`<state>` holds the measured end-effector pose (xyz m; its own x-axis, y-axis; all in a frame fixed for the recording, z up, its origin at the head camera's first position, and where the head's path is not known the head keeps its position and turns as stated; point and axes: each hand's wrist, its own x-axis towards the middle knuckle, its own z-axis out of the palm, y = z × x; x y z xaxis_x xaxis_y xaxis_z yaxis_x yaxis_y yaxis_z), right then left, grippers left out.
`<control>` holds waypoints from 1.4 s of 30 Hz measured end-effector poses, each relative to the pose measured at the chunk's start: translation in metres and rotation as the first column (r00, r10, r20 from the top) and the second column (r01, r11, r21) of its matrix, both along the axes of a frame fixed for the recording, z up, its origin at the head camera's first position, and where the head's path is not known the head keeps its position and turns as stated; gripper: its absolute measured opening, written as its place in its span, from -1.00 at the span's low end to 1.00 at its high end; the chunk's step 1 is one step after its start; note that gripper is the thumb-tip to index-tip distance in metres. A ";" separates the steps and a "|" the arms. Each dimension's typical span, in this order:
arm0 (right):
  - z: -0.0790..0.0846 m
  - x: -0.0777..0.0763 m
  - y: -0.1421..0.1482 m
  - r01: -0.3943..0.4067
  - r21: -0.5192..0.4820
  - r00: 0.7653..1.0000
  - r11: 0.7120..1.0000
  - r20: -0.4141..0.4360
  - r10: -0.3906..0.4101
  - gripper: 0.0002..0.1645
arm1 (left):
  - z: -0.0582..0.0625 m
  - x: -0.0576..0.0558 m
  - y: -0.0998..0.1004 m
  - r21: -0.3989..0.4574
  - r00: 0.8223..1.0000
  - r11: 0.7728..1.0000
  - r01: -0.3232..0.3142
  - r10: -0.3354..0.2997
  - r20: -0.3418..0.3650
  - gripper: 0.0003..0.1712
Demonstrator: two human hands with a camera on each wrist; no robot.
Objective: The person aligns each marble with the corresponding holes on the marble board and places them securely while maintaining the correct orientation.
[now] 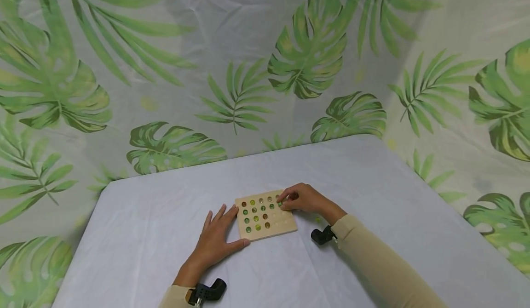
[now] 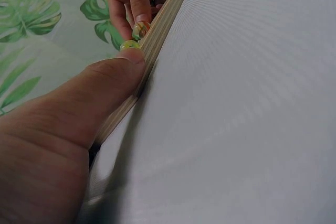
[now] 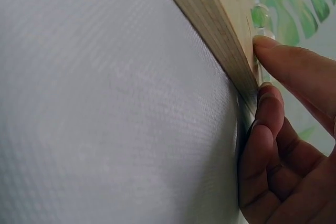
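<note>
On the table lies a wooden marble board [image 1: 273, 233] with rows of round hollows, many of them filled with glass marbles in green, yellow and brown. My left hand [image 1: 215, 239] spreads over its left side, fingertips at the left edge and thumb against the near left corner. In the left wrist view that thumb [image 2: 113, 77] overlaps the board's edge near a yellow marble [image 2: 130, 44]. At the far right corner my right hand [image 1: 304, 198] pinches a green marble [image 1: 280, 204] between thumb and fingers, low over the board. Bare hollows show at the board's near right.
A white cloth [image 1: 165, 216] covers the table. Close to the right wrist, a small yellow-green thing [image 1: 318, 219] lies on it. Leaf-patterned curtains [image 1: 248, 92] hang behind and at the right. Each wrist carries a black camera [image 1: 323, 236].
</note>
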<state>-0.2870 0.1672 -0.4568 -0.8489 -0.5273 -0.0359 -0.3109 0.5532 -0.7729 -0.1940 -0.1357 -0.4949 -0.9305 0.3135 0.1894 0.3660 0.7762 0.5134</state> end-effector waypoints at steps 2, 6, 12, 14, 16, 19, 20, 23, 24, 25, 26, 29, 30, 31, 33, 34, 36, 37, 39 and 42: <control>0.000 0.000 0.000 -0.003 -0.002 1.000 1.000 -0.001 0.003 -0.80 | 0.000 0.000 0.000 -0.002 1.000 1.000 0.000 0.000 0.001 0.13; 0.000 0.000 0.001 -0.009 -0.011 1.000 1.000 -0.003 0.009 -0.79 | 0.001 0.001 0.001 -0.001 1.000 1.000 -0.003 0.003 -0.003 0.14; 0.000 0.001 0.001 -0.006 -0.010 1.000 1.000 -0.007 0.006 -0.78 | 0.001 0.002 0.000 0.001 1.000 1.000 -0.003 0.003 0.003 0.14; -0.001 0.001 0.002 -0.007 -0.011 1.000 1.000 -0.008 0.007 -0.77 | 0.002 0.002 0.000 0.000 1.000 1.000 -0.003 0.003 0.008 0.14; -0.001 0.002 0.002 -0.007 -0.012 1.000 1.000 -0.009 0.006 -0.76 | 0.002 0.001 0.000 -0.003 1.000 1.000 -0.002 0.002 0.008 0.14; -0.001 0.002 0.002 -0.003 -0.012 1.000 1.000 -0.012 0.002 -0.76 | 0.002 0.001 0.000 -0.006 1.000 1.000 0.002 -0.002 0.002 0.14; 0.000 0.002 0.002 0.000 -0.013 1.000 1.000 -0.011 -0.001 -0.76 | 0.002 0.000 0.000 -0.004 1.000 1.000 0.003 -0.003 0.001 0.14; 0.000 0.002 0.002 0.006 -0.016 1.000 1.000 -0.012 -0.007 -0.76 | 0.002 0.000 0.000 -0.003 1.000 1.000 0.007 -0.007 0.001 0.14; -0.001 0.002 0.002 0.007 -0.017 1.000 1.000 -0.014 -0.007 -0.76 | 0.002 0.000 0.000 -0.005 1.000 1.000 0.007 -0.007 0.001 0.14; -0.001 0.002 0.002 0.008 -0.020 1.000 1.000 -0.013 -0.008 -0.76 | 0.002 0.000 0.000 -0.004 1.000 1.000 0.008 -0.008 0.004 0.14; -0.002 0.002 0.003 0.006 -0.021 1.000 1.000 -0.015 -0.006 -0.76 | 0.002 0.000 0.000 -0.004 1.000 1.000 0.009 -0.009 0.005 0.14; -0.002 0.002 0.003 -0.001 -0.026 1.000 1.000 -0.016 0.001 -0.76 | 0.002 0.000 0.000 -0.003 1.000 1.000 0.013 -0.013 0.007 0.14; -0.002 0.003 0.003 -0.004 -0.028 1.000 1.000 -0.017 0.004 -0.76 | 0.002 0.000 0.000 -0.001 1.000 1.000 0.014 -0.014 0.005 0.14; -0.002 0.003 0.003 -0.006 -0.029 1.000 1.000 -0.015 0.006 -0.75 | 0.002 0.000 0.000 0.002 1.000 1.000 0.015 -0.015 0.002 0.14; -0.001 0.002 0.002 -0.011 -0.032 1.000 0.999 -0.013 0.011 -0.75 | 0.001 0.000 0.000 0.003 1.000 1.000 0.015 -0.015 -0.005 0.14; 0.000 0.002 0.002 -0.010 -0.031 1.000 0.999 -0.011 0.010 -0.75 | 0.001 -0.001 0.001 0.004 1.000 1.000 0.015 -0.015 -0.007 0.14; 0.002 0.001 0.002 -0.007 -0.025 1.000 1.000 -0.007 0.006 -0.75 | 0.001 -0.001 0.001 0.004 1.000 1.000 0.015 -0.015 -0.012 0.14; 0.003 0.001 0.003 -0.006 -0.022 1.000 1.000 -0.005 0.006 -0.75 | 0.001 -0.001 0.001 0.004 1.000 1.000 0.015 -0.015 -0.010 0.14; 0.005 0.000 0.003 -0.011 -0.013 1.000 1.000 -0.002 0.011 -0.75 | 0.002 -0.001 0.001 0.006 1.000 1.000 0.013 -0.013 -0.004 0.14; 0.010 -0.001 0.005 -0.023 -0.011 1.000 1.000 -0.017 0.023 -0.75 | 0.002 0.000 0.001 0.005 1.000 1.000 0.003 -0.003 0.002 0.14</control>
